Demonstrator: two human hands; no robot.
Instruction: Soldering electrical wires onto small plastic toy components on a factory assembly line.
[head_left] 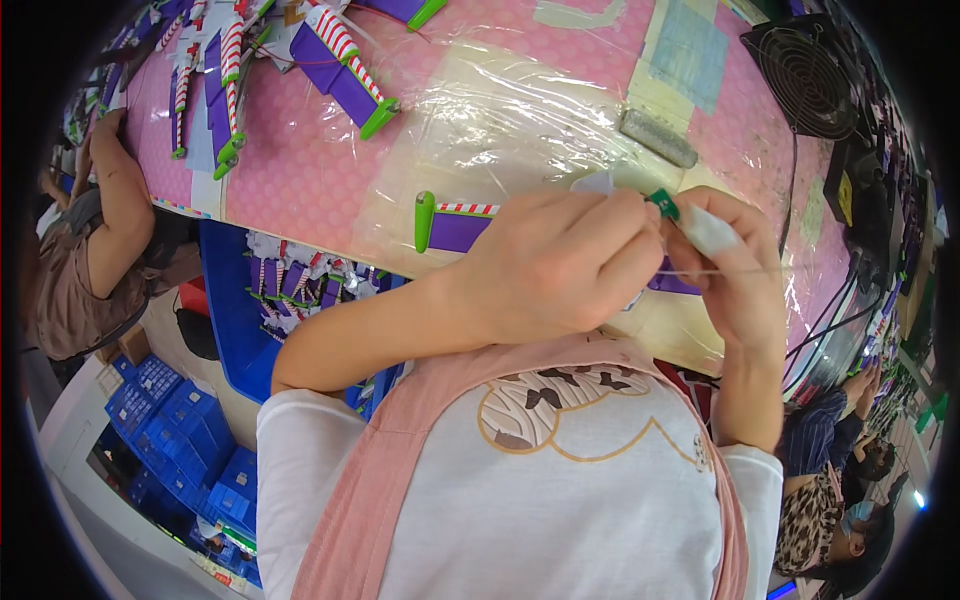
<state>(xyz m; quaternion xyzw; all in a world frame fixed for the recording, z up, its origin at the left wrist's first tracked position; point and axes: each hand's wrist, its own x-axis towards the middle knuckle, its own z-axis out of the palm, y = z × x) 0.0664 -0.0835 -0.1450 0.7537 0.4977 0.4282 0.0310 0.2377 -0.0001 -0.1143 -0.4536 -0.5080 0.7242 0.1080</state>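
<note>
My left hand (pixel 565 260) is closed in a pinch, with a small green circuit board (pixel 663 204) at its fingertips. Close beside it, my right hand (pixel 745 275) has its fingers curled together; what they grip is hidden. A whitish cover (pixel 710 232) lies along one of its digits, perhaps a finger cot. From between the hands a thin wire (pixel 715 271) runs out to the right. Under them on the table lies a purple toy wing (pixel 455 232) with a green tip and a red-and-white striped edge, mostly hidden by my left hand.
Several similar toy wings (pixel 340 75) lie at the far left of the pink table (pixel 290 150). A grey bar (pixel 658 138) rests beyond my hands, and a black fan (pixel 805 75) stands at the far right. A blue bin (pixel 225 300) holds more toy parts. Other people sit at both sides.
</note>
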